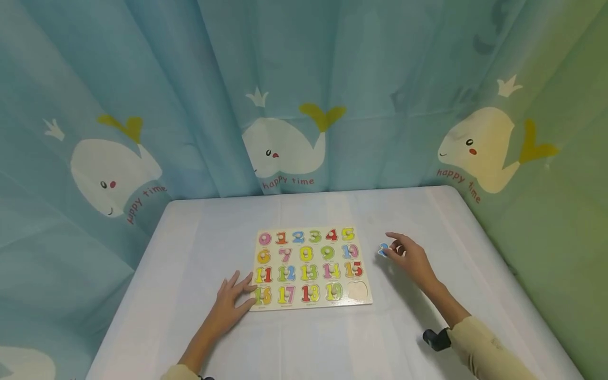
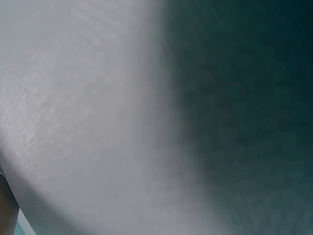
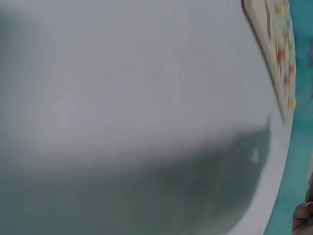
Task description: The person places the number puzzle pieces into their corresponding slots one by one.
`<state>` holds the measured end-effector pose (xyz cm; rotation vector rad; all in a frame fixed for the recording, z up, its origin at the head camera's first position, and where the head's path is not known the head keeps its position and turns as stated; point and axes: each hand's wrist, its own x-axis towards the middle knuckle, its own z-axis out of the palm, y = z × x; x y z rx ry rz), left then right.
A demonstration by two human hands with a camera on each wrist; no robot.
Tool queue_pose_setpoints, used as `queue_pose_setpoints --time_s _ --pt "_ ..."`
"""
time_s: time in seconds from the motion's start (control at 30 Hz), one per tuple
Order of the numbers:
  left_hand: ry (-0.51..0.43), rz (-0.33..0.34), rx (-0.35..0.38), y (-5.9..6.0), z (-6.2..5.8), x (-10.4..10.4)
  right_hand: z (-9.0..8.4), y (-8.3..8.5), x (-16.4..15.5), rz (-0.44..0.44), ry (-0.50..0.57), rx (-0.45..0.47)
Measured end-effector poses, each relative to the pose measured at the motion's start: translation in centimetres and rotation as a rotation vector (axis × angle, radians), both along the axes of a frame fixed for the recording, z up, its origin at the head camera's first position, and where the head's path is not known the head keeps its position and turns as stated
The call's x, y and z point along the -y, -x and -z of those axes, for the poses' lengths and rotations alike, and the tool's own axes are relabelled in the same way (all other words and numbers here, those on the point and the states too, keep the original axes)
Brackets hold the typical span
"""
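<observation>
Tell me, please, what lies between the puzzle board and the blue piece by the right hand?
Only bare white tablecloth separates the puzzle board from the blue piece, seen in the head view.

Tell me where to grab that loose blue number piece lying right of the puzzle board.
Probably from above. The blue number piece lies flat on the table, so pinch its outer edges or its peg, if it has one like the board's pieces. The right hand already touches it.

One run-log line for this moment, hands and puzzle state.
left hand: flat on puzzle board corner | right hand: pinching blue number piece on table | last slot: empty
</observation>
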<state>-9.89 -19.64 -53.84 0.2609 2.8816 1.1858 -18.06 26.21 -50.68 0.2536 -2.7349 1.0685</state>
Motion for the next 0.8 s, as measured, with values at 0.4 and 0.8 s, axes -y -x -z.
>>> queue_pose_setpoints --time_s 0.4,0.8 --pt "0.022 0.015 0.025 0.3 0.2 0.2 0.0 -3.2 4.2 -0.151 0.052 0.06" --pt "0.015 0.004 0.014 0.2 -0.1 -0.1 2.3 -5.2 5.6 -0.239 0.008 0.097"
